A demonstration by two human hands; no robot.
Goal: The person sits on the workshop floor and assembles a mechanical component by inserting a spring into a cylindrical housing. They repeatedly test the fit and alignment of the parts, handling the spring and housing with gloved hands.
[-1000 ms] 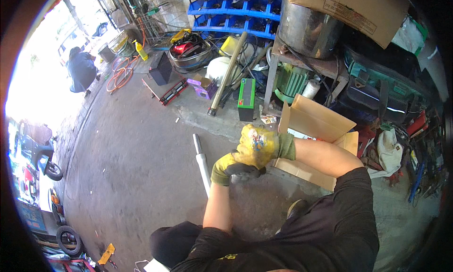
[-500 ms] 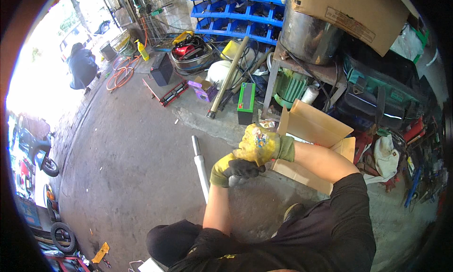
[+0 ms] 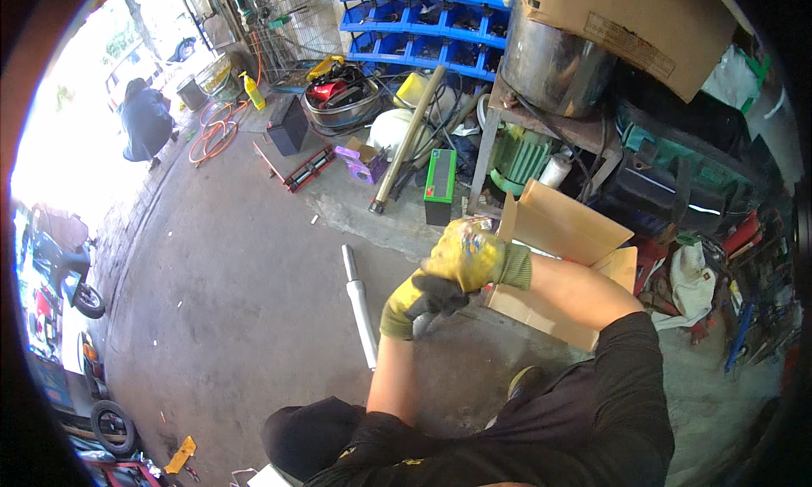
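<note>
Left of the open cardboard box (image 3: 571, 223), the gloved left hand (image 3: 416, 303) and right hand (image 3: 467, 255) touch, fingers (image 3: 441, 294) curled (any hold I cannot tell); a silver tube (image 3: 360, 308) lies farther left.

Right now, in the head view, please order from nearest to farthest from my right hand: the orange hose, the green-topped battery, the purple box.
From your right hand:
1. Green-topped battery, just ahead.
2. Purple box, ahead and left.
3. Orange hose, farther left, past the box.
</note>
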